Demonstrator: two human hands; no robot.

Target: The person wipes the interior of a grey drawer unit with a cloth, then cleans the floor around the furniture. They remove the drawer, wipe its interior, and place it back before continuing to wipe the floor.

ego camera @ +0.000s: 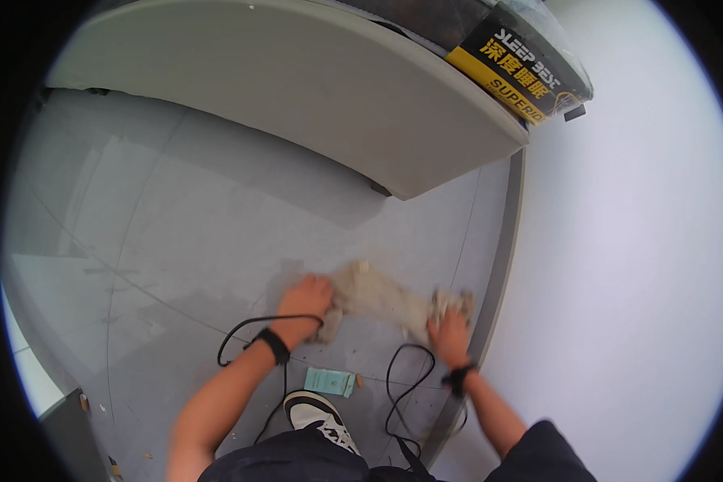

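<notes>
A soiled beige cloth (391, 301), blurred by motion, stretches between my two hands just over the grey tiled floor (217, 229). One end is gripped by my left hand (306, 301), which wears a black wristband. The bunched other end is in my right hand (449, 337), close to the wall's baseboard; that wrist also carries a black band. Black cables (410, 385) run from near both wrists down towards my body. Whether the cloth touches the floor I cannot tell.
A flattened turquoise cigarette packet (329, 382) lies before my shoe (313, 416), with a cigarette butt (358, 381) beside it. Ahead stands a bed base (289, 78) with a black-and-yellow mattress (506, 66) on it. A white wall (608, 271) bounds the right, edged by a grey baseboard (506, 229).
</notes>
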